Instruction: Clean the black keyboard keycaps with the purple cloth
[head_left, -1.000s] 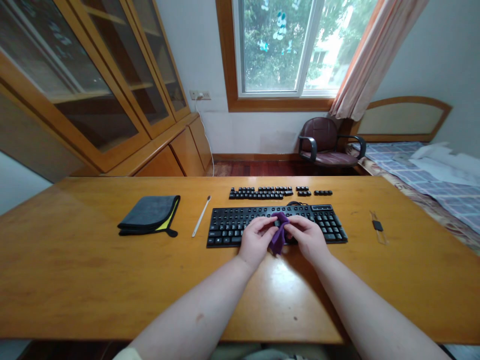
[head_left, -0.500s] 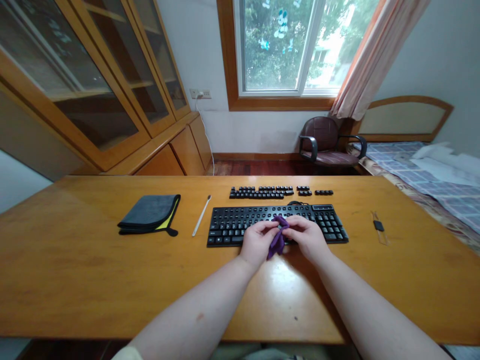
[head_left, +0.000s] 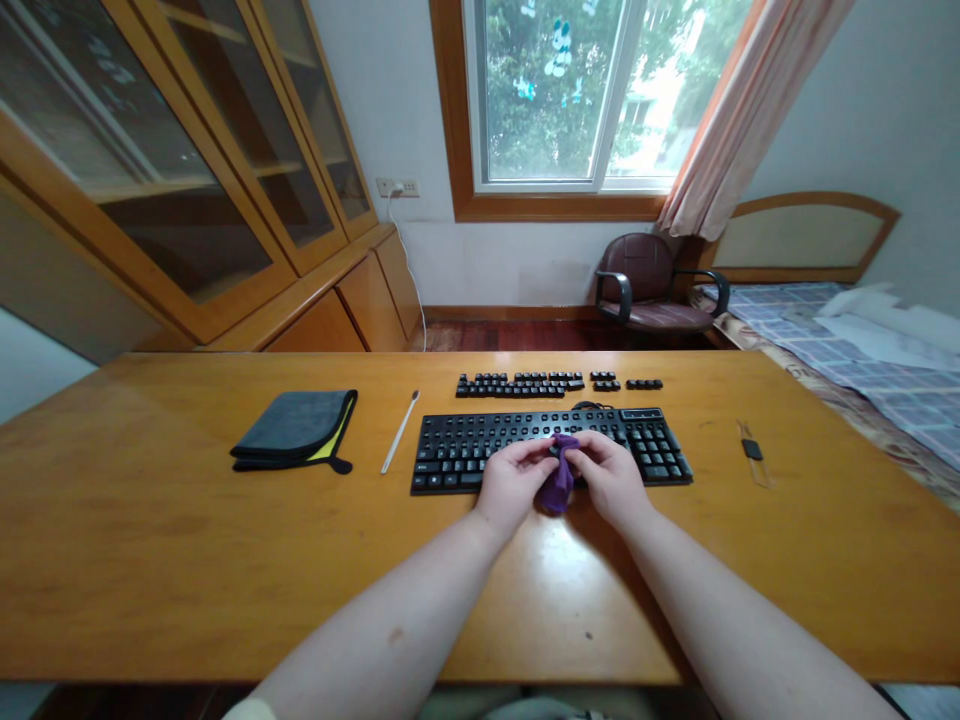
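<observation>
A small purple cloth (head_left: pixel 557 488) is pinched between the fingertips of my left hand (head_left: pixel 516 482) and my right hand (head_left: pixel 611 478). Both hands are closed on it, over the front edge of a black keyboard (head_left: pixel 457 450). Something small and dark seems to sit in the fold of the cloth, too hidden to name. Several keys in the keyboard's upper rows have no caps. Loose black keycaps (head_left: pixel 517 385) lie in rows just behind the keyboard.
Left of the keyboard lie a white toothbrush (head_left: pixel 400 432) and a folded grey cloth (head_left: pixel 296 425) with black trim. A wire keycap puller (head_left: pixel 752 450) rests on the right of the wooden desk (head_left: pixel 187 560). Beyond stands a brown chair (head_left: pixel 645 280).
My fingers have shifted on the purple cloth, which now hangs in a different fold, bunched more closely. The whole view has moved slightly.
</observation>
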